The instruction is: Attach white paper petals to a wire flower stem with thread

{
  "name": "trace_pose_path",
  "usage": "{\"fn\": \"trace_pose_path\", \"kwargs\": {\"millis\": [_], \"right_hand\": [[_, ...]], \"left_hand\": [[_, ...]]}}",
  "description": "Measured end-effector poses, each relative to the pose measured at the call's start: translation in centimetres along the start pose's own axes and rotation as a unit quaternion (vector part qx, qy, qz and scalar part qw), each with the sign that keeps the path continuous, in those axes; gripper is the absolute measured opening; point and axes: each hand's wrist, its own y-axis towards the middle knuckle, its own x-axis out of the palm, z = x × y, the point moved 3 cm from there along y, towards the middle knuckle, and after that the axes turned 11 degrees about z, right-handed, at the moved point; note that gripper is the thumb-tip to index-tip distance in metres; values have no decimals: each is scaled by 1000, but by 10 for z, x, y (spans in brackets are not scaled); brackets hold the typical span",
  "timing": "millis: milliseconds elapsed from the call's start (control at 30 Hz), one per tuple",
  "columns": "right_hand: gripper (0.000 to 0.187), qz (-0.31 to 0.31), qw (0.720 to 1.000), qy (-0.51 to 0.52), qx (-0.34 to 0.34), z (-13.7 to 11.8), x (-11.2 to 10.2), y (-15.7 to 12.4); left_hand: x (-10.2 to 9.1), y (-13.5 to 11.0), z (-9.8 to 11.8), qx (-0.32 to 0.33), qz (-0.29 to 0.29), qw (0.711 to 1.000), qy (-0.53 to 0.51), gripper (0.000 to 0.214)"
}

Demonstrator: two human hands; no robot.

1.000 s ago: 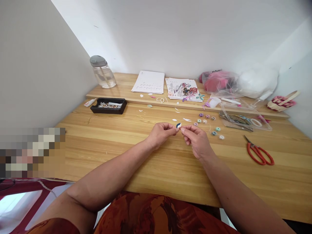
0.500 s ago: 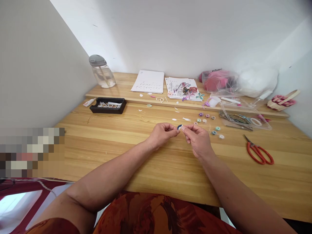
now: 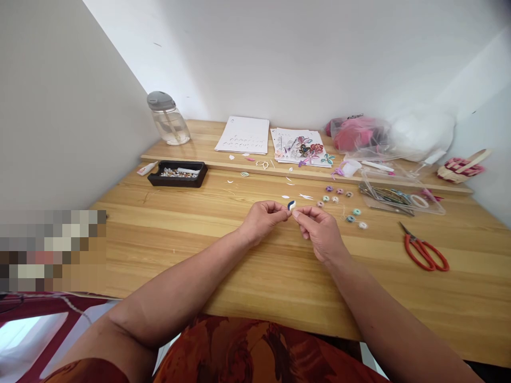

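Between my fingertips is a small petal-shaped piece (image 3: 291, 205), dark blue on one side and cream-white on the other. My left hand (image 3: 265, 219) pinches its lower left end between thumb and forefinger. From the other side my right hand (image 3: 321, 229) has thumb and forefinger closed at its lower right edge. The piece stands up above the fingertips, over the wooden table. Beyond it lie small white cut-outs (image 3: 305, 197), and several small thread spools (image 3: 350, 218) are scattered to the right of my right hand.
Red-handled scissors (image 3: 426, 252) lie at the right, below a clear tray (image 3: 439, 208) of tools. A black tray (image 3: 195, 181) of beads sits at the left, near a water bottle (image 3: 170, 125). Paper sheets (image 3: 244, 133), wire flowers (image 3: 311, 151) and a small basket (image 3: 459, 169) rest on the raised ledge.
The blue and white piece has turned more upright and shows more above the fingertips. My right hand has shifted slightly left and down; my left hand has barely moved.
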Motion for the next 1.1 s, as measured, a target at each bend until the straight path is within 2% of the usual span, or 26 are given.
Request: {"fn": "trace_pose_path", "kwargs": {"millis": [167, 467, 633, 833, 1000, 1100], "right_hand": [[30, -1, 1000, 11, 11, 0, -4, 2], [27, 37, 998, 34, -23, -2, -2, 3], [27, 30, 999, 16, -27, -1, 1, 0], [26, -8, 1000, 15, 17, -3, 0, -1], [27, 21, 999, 38, 4, -5, -4, 2], [27, 19, 999, 32, -12, -3, -2, 2]], "left_hand": [[0, 0, -1, 6, -10, 1000, 7, 32], [3, -6, 2, 3, -20, 999, 36, 26], [2, -4, 3, 10, -12, 1000, 26, 25], [1, -1, 1, 8, -13, 1000, 14, 28], [2, -5, 5, 8, -21, 999, 42, 27], [2, -5, 5, 13, -24, 998, 50, 27]]}}
